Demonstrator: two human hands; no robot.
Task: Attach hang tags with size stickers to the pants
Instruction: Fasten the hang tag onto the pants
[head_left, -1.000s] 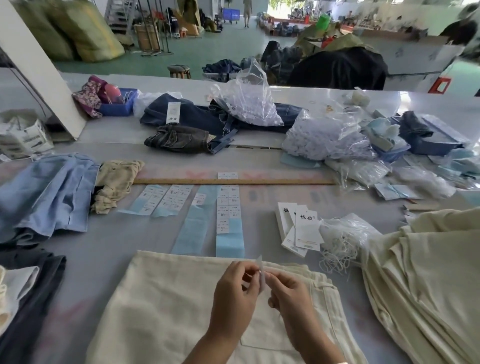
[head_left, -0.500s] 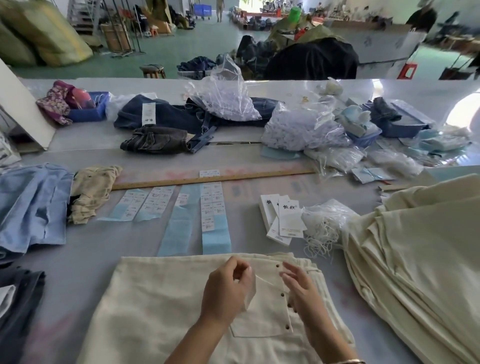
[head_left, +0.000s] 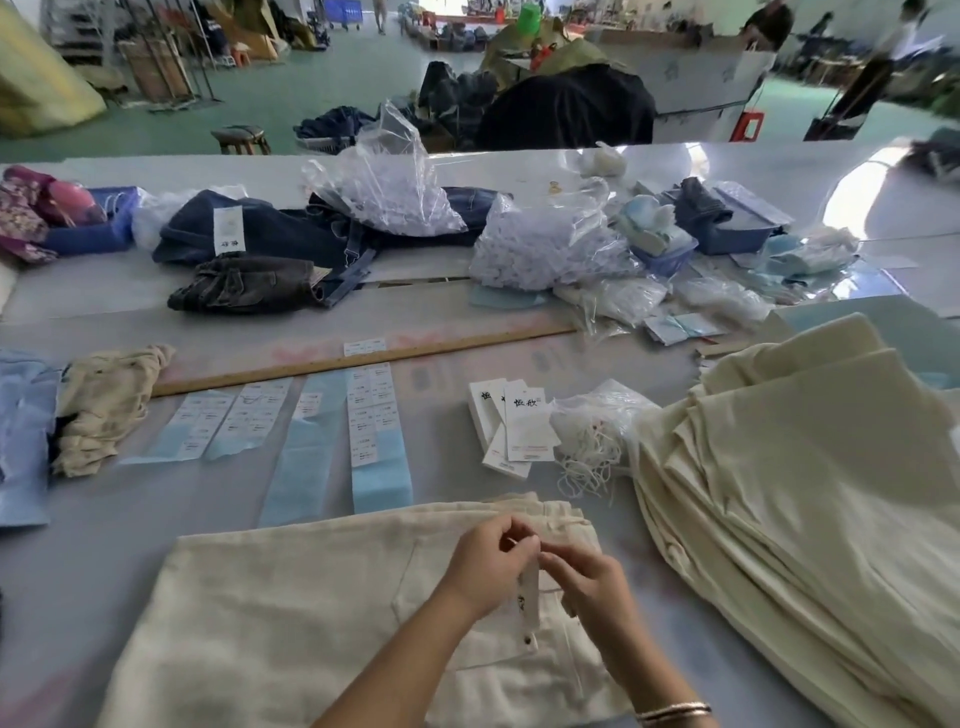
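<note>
Cream pants (head_left: 291, 613) lie flat on the grey table in front of me, waistband toward the far side. Over the waistband my left hand (head_left: 488, 566) pinches a white hang tag (head_left: 529, 597) that hangs edge-on between my hands. My right hand (head_left: 587, 577) meets it at the tag's top, fingers curled as if pinching its thin string. A small stack of white hang tags (head_left: 519, 426) lies beyond the pants, beside a bag of white strings (head_left: 592, 441). Strips of size stickers on blue backing (head_left: 371, 421) lie to the left of the tags.
A tall pile of folded cream pants (head_left: 810, 493) fills the right side. A wooden ruler (head_left: 363, 358) crosses the table. Dark jeans (head_left: 270, 239), plastic bags (head_left: 545, 244) and blue trays sit further back. Light blue and beige garments (head_left: 98, 405) lie at the left.
My hands drew apart half a second ago, then came back together over the waistband. The tag now hangs down between them. The view shifted left.
</note>
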